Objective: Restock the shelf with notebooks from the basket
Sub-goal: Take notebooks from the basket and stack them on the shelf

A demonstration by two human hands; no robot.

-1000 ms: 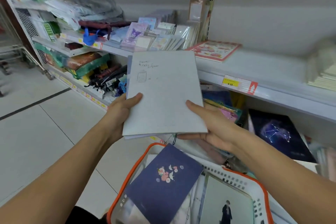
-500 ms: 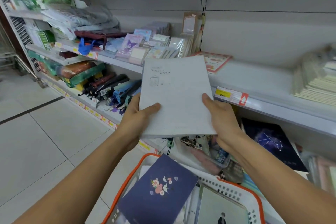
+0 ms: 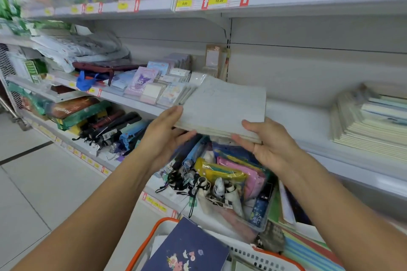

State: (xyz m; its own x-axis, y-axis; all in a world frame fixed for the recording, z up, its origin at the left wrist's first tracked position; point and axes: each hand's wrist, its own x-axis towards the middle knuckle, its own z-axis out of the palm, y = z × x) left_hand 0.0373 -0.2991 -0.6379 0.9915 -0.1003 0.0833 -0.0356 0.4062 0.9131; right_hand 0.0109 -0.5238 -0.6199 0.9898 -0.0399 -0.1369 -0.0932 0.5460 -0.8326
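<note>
A small stack of pale grey notebooks [image 3: 222, 105] lies nearly flat at the front edge of the white middle shelf [image 3: 304, 116]. My left hand [image 3: 164, 136] grips the stack's near left corner, thumb on top and fingers beneath. My right hand [image 3: 267, 141] holds the near right corner the same way. Below, a white basket with an orange rim [image 3: 152, 237] carries a dark blue notebook with flowers [image 3: 187, 251] and more books under it.
A pile of pale notebooks [image 3: 370, 121] sits on the same shelf at the right. Small notepads and cards [image 3: 154, 81] crowd the shelf to the left. The lower shelf holds umbrellas [image 3: 114, 127] and pencil cases [image 3: 233, 171]. Price tags [image 3: 211, 1] line the upper shelf.
Both hands have raised the grey stack and tilted it from facing me to nearly flat, carrying it forward to the shelf edge. The view has swung upward.
</note>
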